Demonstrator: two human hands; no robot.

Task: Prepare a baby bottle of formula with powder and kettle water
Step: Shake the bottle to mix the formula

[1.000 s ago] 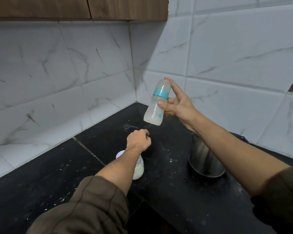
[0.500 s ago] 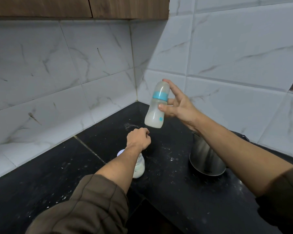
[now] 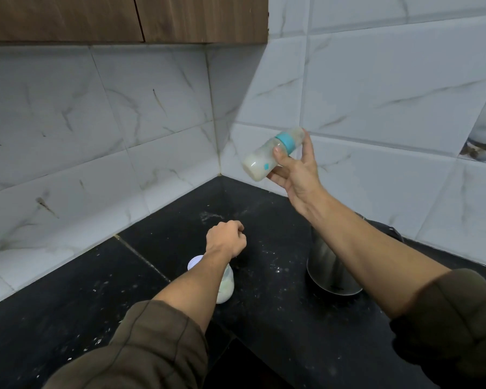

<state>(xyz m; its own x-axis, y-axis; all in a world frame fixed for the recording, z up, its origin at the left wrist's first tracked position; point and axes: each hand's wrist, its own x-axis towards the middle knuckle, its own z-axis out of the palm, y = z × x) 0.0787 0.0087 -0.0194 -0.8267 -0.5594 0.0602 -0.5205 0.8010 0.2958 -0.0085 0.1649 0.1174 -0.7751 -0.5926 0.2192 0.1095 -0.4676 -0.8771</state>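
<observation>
My right hand [image 3: 295, 169] holds a baby bottle [image 3: 270, 154] in the air above the counter's back corner. The bottle has a teal collar and a clear cap, holds milky liquid, and is tilted with its base down to the left. My left hand [image 3: 226, 238] is a closed fist with nothing in it, hovering low over the black counter [image 3: 68, 318]. Under my left forearm stands a powder jar [image 3: 225, 284] with a white lid, partly hidden. A steel kettle [image 3: 330, 265] stands at the right, partly behind my right forearm.
White marble-look tiles form the corner walls at left and behind. Wooden cabinets [image 3: 124, 18] hang above. Specks of spilled powder dot the counter between the jar and the kettle.
The bottle has swung from nearly upright to steeply tilted and shifted right with my right hand. My left fist has stayed in place.
</observation>
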